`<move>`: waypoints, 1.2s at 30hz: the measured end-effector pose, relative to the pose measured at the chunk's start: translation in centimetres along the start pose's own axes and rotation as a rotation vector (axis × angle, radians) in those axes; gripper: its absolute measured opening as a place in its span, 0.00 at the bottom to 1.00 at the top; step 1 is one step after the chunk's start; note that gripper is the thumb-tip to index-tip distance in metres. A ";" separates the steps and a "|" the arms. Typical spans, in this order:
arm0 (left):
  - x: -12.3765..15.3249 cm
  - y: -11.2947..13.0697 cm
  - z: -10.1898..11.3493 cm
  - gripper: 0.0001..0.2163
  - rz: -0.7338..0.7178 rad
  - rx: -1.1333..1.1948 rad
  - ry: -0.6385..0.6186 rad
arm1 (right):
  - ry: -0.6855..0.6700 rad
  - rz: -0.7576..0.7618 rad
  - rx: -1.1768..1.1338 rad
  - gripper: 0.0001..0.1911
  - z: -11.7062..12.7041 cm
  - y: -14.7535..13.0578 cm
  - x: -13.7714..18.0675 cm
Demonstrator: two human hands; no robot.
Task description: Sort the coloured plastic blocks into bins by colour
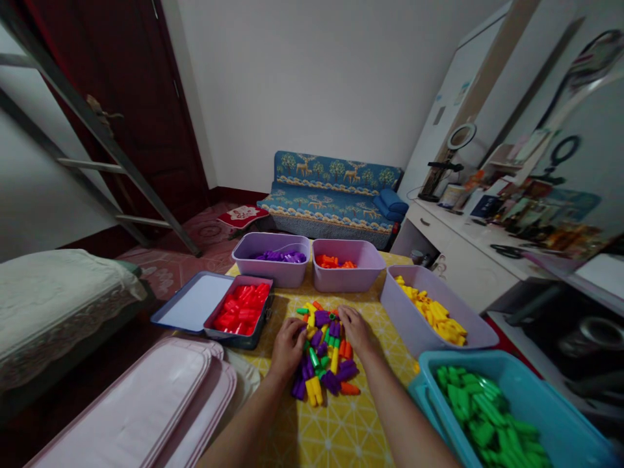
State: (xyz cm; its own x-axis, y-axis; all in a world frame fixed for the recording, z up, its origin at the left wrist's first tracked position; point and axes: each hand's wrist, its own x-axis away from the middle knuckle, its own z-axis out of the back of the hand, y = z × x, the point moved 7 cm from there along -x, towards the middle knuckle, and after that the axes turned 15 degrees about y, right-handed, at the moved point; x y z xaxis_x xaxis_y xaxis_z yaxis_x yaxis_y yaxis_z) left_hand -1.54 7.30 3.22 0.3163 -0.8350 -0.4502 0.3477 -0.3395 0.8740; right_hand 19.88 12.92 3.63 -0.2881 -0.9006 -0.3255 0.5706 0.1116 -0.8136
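Coloured pieces (322,350) heaped, long axis near-to-far, right of left hand (289,346), left of right hand (355,329); fingers bent at heap's edges, cannot tell whether clamped

- A room in a home, with furniture for both sitting and sleeping
- A blue fabric-covered sofa (322,201) patterned with deer and trees, against a plain white wall (312,84)
- A pale, lace-edged bedspread (63,305) over a low bed-like surface
- A dark red panelled door (139,110) with an ornate metal handle (102,116)
- A white dressing table with drawers (468,247), crowded with small bottles and a round ring light (461,136)
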 end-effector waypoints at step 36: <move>-3.5 3.1 -6.5 0.16 -0.231 -0.460 -0.364 | 0.200 0.312 0.944 0.26 4.4 2.6 5.1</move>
State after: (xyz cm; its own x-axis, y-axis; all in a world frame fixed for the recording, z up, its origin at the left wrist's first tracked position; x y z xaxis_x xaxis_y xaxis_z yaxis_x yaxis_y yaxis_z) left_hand 4.12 11.99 6.32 -0.1045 -0.8839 -0.4558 0.7410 -0.3749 0.5571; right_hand 23.23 6.78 1.97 -0.0961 -0.7912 -0.6040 0.9920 -0.1258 0.0071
